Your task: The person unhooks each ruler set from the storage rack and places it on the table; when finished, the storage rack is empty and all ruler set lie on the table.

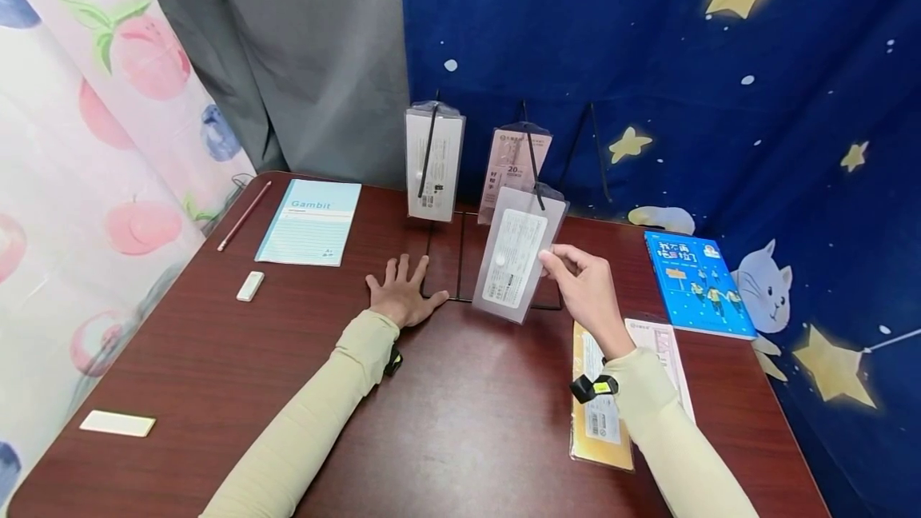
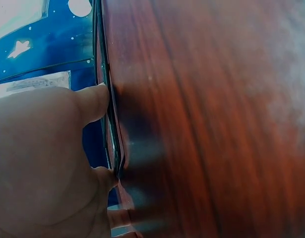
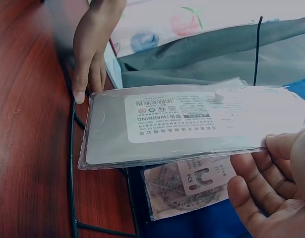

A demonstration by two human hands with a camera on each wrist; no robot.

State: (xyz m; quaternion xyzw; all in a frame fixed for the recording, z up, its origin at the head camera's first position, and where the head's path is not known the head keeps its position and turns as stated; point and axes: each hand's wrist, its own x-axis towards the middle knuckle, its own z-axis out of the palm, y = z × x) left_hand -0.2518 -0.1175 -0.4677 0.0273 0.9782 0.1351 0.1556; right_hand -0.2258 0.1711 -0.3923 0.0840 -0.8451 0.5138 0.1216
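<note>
My right hand (image 1: 554,259) pinches the right edge of a grey plastic packet (image 1: 514,264) with a white label, which hangs tilted from the middle hook of a black wire rack (image 1: 533,157). The right wrist view shows the packet (image 3: 182,124) flat above the table, my fingers (image 3: 264,181) under its edge. My left hand (image 1: 403,288) lies flat, fingers spread, beside the rack's base wire (image 1: 435,294); in the left wrist view its thumb (image 2: 95,101) touches that wire (image 2: 111,134). A white packet (image 1: 434,162) and a pink packet (image 1: 512,160) hang on the rack.
On the brown table (image 1: 460,422) lie a Gambit notebook (image 1: 311,222), a pencil (image 1: 245,216), an eraser (image 1: 249,286), a white strip (image 1: 117,423), a blue book (image 1: 696,282) and two flat packets (image 1: 600,414) under my right forearm. Curtains close the back and sides.
</note>
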